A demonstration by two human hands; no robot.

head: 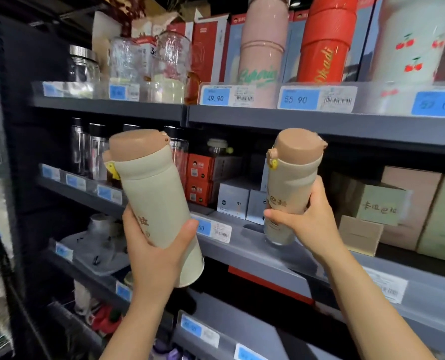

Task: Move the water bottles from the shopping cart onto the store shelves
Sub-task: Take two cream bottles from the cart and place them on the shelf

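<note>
**A:** Where are the two bottles right now?

**B:** Both are in the air in front of the shelving. The left hand [155, 245] is wrapped around the lower half of the cream bottle [153, 201], which leans with its brown cap toward eleven o'clock and its base hanging clear of everything. The right hand [308, 224] is clamped on the middle of the second bottle [290, 183], cap tipped toward one o'clock. Its base sits at or just above the front lip of the middle shelf [255, 245]; I cannot tell whether it touches.

**A:** How will they handle?

**B:** They look like rigid insulated flasks, so no give under the fingers. The matte body should offer decent grip, though a smooth cylinder can still slide or twist if held loosely. I'd guess moderate weight, and lighter if empty, which seems likely for shelf stock. Dents matter more than breakage.

**A:** Best place to hold?

**B:** Around the straight barrel, as both hands do now. I'd avoid the flip cap and the small yellow latch [274, 163] at its nine o'clock side, since those parts could pop or snap.

**A:** And setting them down?

**B:** Upright on the flat base, in the open spot at nine o'clock of the tan boxes [360, 235]. They are tall and narrow, so probably easy to topple.
</note>
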